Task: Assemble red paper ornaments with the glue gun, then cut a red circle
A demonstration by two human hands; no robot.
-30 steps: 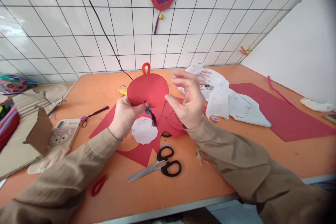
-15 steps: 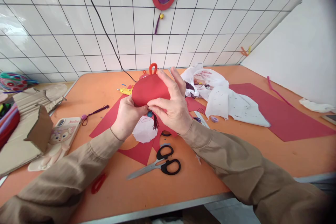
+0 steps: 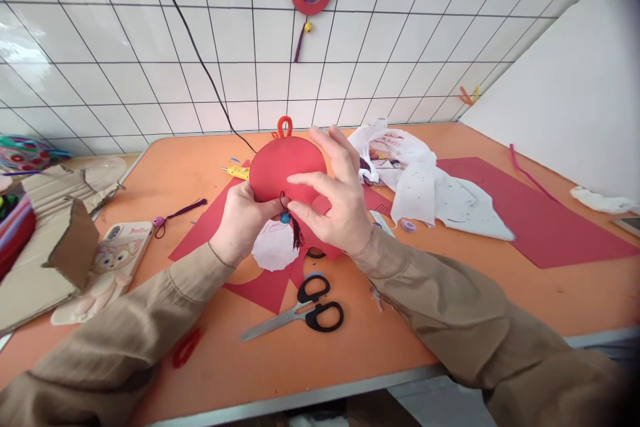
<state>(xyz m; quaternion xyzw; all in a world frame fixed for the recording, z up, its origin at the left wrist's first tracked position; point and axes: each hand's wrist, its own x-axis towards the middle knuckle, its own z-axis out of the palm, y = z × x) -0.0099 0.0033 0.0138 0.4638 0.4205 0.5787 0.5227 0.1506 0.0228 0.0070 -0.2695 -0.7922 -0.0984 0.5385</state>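
Note:
My left hand (image 3: 245, 220) grips the lower left edge of a round red paper disc (image 3: 285, 163), its thumb lying along the bottom. An orange-red pipe cleaner loop (image 3: 285, 126) stands up from the disc's top. At the lower edge hangs a dark tassel (image 3: 297, 233) with a blue bead (image 3: 285, 217) and a thin cord loop lying over the disc. My right hand (image 3: 340, 193) is beside the disc with its fingers spread. Its thumb and index tips are apart, close to the cord loop; whether they touch the disc I cannot tell.
Black-handled scissors (image 3: 305, 313) lie in front, over the orange table (image 3: 400, 340). Red paper scraps and a cut white paper (image 3: 275, 247) are under my hands. At left are a phone (image 3: 110, 267), a purple tassel (image 3: 185, 210) and cardboard (image 3: 45, 253). A white plastic bag (image 3: 415, 153) lies right.
My right thumb and index finger have opened away from the disc's lower edge, showing the cord loop. The disc is turned to face me more fully. My left hand keeps its hold.

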